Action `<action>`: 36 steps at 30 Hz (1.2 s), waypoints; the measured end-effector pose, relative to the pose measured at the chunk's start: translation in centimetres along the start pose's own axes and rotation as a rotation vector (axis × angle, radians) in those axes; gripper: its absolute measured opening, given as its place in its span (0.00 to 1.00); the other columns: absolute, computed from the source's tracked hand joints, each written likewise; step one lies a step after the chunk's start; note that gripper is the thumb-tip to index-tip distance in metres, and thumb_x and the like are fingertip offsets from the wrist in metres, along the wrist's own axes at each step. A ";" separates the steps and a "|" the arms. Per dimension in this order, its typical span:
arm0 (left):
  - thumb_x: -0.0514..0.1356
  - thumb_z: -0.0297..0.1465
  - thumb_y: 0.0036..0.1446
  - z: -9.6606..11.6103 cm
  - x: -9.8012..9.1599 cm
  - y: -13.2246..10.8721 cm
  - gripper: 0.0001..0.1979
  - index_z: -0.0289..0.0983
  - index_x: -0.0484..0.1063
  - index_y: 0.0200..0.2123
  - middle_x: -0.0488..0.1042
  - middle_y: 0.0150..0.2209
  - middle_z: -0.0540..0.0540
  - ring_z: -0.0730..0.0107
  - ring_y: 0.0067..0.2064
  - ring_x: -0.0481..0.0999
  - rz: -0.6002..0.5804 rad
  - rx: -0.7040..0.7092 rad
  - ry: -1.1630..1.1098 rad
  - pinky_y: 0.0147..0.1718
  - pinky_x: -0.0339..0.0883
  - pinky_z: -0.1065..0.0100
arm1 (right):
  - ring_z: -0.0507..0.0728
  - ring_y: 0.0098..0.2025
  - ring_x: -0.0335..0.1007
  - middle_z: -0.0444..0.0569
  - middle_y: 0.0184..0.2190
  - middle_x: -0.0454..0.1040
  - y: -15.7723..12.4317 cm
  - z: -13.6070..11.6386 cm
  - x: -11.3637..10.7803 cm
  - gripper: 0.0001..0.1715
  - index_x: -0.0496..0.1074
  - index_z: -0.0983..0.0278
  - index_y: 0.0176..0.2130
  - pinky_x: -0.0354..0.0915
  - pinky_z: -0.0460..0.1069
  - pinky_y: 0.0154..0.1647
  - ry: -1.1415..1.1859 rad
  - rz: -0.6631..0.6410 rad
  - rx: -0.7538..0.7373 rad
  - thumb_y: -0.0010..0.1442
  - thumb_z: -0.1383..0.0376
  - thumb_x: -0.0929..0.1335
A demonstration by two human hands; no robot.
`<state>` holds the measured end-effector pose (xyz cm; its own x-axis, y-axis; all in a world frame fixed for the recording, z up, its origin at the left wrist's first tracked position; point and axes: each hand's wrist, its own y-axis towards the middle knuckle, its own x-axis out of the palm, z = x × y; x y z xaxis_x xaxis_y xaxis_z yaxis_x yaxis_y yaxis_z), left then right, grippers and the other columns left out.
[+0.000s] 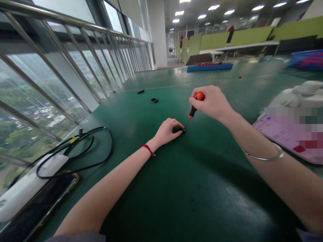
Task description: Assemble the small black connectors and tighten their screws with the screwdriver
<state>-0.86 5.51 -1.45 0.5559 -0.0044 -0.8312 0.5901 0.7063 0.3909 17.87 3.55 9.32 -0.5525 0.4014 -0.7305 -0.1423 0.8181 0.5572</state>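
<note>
My right hand [210, 102] grips a screwdriver [192, 111] by its orange and black handle. The tool leans, its thin metal shaft pointing down and to the left. Its tip meets a small black part [183, 130] on the green tabletop. My left hand [168, 131] is closed in a pinch on that part, thumb and fingers around its left side. Most of the part is hidden by the fingers, so its kind cannot be made out.
Small black pieces [154, 100] and a longer black piece [140, 91] lie farther back on the green table [151, 188]. At left are a black cable [111, 144], a white power strip [27, 183] and a phone [37, 205]. A blue tray [209, 67] stands at the far edge.
</note>
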 end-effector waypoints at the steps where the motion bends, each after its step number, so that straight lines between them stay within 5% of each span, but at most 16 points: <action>1: 0.60 0.31 0.56 0.0 0.0 0.0 0.06 0.38 0.75 0.37 0.76 0.38 0.47 0.63 0.43 0.70 0.003 -0.007 -0.004 0.46 0.63 0.61 | 0.52 0.25 0.57 0.45 0.21 0.66 0.0 0.0 0.0 0.11 0.70 0.62 0.25 0.55 0.50 0.30 0.000 0.003 0.001 0.52 0.59 0.64; 36: 0.62 0.32 0.54 0.0 0.0 -0.1 0.06 0.38 0.76 0.35 0.77 0.34 0.48 0.65 0.39 0.70 0.026 -0.057 -0.037 0.41 0.64 0.63 | 0.52 0.25 0.58 0.46 0.22 0.68 0.1 0.3 0.1 0.11 0.72 0.62 0.26 0.55 0.50 0.29 -0.015 0.011 0.008 0.53 0.58 0.65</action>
<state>-0.92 5.43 -1.49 0.5924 -0.0110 -0.8056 0.5416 0.7457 0.3881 18.02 3.77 9.22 -0.5416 0.4165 -0.7302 -0.1299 0.8167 0.5622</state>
